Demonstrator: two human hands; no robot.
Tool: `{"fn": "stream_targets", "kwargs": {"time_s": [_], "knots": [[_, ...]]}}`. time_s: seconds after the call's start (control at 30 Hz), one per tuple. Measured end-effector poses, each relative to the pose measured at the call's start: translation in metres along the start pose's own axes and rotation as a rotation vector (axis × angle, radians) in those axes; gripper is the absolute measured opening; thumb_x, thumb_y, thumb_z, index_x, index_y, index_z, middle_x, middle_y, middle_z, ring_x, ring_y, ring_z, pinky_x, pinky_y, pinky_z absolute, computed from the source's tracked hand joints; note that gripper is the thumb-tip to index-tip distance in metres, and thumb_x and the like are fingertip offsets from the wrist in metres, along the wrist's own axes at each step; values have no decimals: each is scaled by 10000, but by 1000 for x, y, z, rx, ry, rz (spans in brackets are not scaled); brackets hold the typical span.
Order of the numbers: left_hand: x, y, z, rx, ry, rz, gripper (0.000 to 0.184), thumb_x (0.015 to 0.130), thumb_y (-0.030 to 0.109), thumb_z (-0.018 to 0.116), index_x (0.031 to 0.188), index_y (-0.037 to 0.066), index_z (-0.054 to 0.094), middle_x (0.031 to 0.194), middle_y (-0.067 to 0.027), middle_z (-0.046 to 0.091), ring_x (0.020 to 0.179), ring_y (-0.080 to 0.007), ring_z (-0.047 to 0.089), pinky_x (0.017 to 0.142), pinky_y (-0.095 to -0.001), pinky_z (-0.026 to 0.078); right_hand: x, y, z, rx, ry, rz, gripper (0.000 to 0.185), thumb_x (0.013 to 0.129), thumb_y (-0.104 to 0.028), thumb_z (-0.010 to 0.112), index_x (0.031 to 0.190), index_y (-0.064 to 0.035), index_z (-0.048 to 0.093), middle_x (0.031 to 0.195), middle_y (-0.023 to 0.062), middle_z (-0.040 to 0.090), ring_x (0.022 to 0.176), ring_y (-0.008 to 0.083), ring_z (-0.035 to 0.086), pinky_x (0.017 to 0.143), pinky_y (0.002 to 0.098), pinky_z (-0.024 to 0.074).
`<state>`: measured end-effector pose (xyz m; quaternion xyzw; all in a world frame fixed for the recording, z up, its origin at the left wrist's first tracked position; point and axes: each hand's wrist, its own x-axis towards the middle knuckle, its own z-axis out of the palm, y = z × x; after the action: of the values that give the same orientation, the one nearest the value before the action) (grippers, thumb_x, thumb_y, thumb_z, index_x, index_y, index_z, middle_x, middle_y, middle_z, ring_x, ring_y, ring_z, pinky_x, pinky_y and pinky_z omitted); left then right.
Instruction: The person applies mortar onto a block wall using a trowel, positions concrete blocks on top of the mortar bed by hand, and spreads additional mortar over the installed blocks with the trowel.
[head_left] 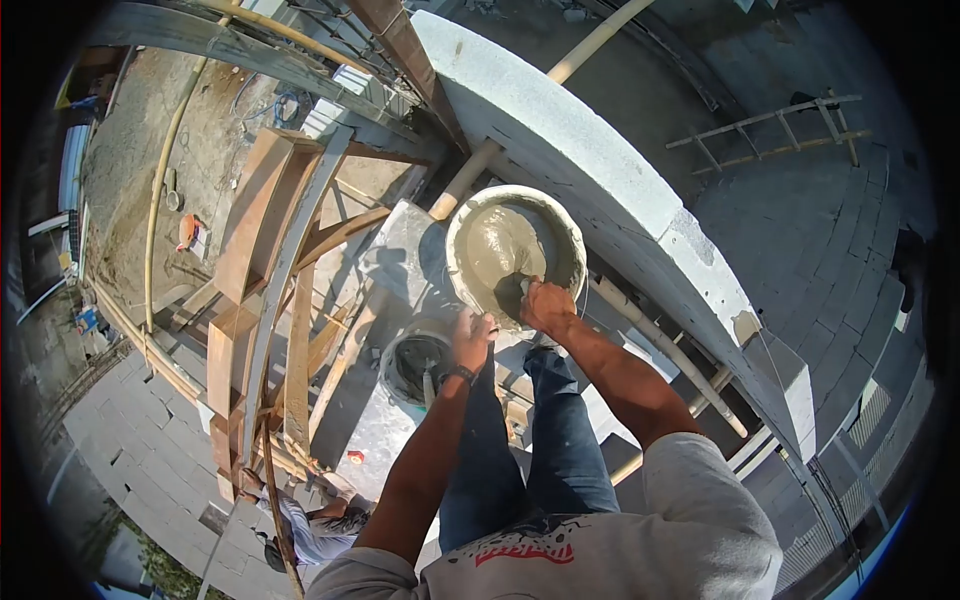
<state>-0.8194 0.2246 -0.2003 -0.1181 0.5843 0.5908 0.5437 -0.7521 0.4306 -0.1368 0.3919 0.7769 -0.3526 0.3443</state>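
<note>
A white bucket [578,250] holds wet grey mortar [500,240] and stands in front of me. My right hand [549,304] is closed around the handle of a trowel, at the bucket's near right rim. The trowel's dark blade [511,291] is partly in the mortar, and its handle is mostly hidden by my fingers. My left hand [472,340] is by the near left rim, blurred, with its fingers partly bent; whether it touches the rim is unclear. Below it to the left is a second, darker bucket [388,368] with a tool [428,386] in it.
A curved pale block wall [590,150] runs close along the right. Wooden formwork [262,215] and bamboo poles [168,180] stand on the left. A ladder [780,138] lies beyond the wall. Another person [310,525] is lower left. The ground looks far below the platform [385,440].
</note>
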Motion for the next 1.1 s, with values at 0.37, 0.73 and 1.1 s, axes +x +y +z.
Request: {"fn": "stream_targets", "kwargs": {"time_s": [0.37,0.73,1.1], "knots": [[6,4,-12,325,104,-43,732,942,289,693,1488,51,269,1267,-153,595,1075,-284,656,863,-418,539,-79,63,-37,246,103,-31,417,837,-347,658,1114,-35,678,1034,260,705,1004,433,674,877,515,529],[1,2,15,504,298,79,962,838,291,826,1517,25,199,1269,-179,562,940,-217,648,678,-334,552,-156,204,-7,704,327,-307,497,786,-323,703,1225,-93,670,1034,198,727,927,406,687,847,434,539],[-51,-31,81,166,340,-42,1066,892,587,677,1615,179,8,1564,-149,361,1226,-398,577,972,-521,489,-303,404,24,321,938,11,495,734,-253,710,1188,-57,695,1091,208,707,958,412,685,868,454,547]]}}
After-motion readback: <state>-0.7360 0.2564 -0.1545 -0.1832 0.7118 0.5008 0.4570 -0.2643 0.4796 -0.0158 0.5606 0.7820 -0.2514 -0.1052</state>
